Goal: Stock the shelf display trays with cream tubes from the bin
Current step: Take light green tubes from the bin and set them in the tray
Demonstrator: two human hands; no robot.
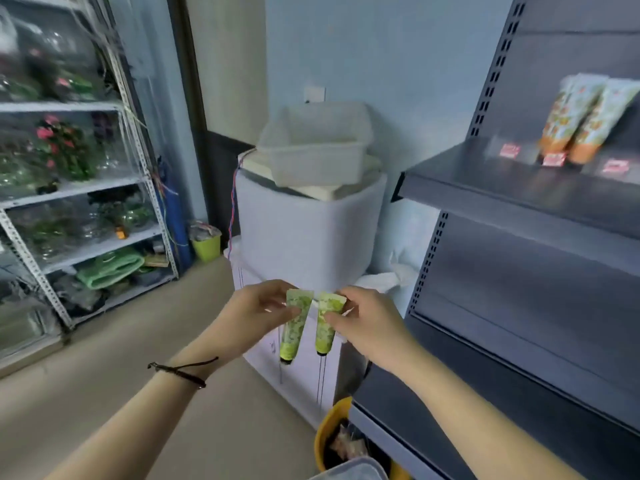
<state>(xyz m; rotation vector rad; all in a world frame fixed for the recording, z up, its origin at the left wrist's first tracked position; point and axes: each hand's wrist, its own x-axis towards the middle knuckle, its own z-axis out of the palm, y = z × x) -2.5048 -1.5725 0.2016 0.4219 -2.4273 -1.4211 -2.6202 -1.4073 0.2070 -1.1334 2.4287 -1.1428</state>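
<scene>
My left hand (258, 315) pinches the flat top of one green cream tube (293, 329), which hangs cap down. Beside it, my right hand (369, 322) pinches a second green cream tube (325, 325) the same way. Both tubes are held side by side in mid-air in front of me, to the left of the dark grey shelf unit (519, 188). On the upper shelf at the right stand two orange-and-blue cream tubes (575, 123) behind red price tags. A corner of a clear bin (356, 471) shows at the bottom edge.
A white covered unit (304, 233) with an empty clear tub (315, 147) on top stands straight ahead. A yellow bucket (329, 434) sits at the shelf's foot. A metal rack (86, 188) with plants and bags fills the left. Tan floor lies between.
</scene>
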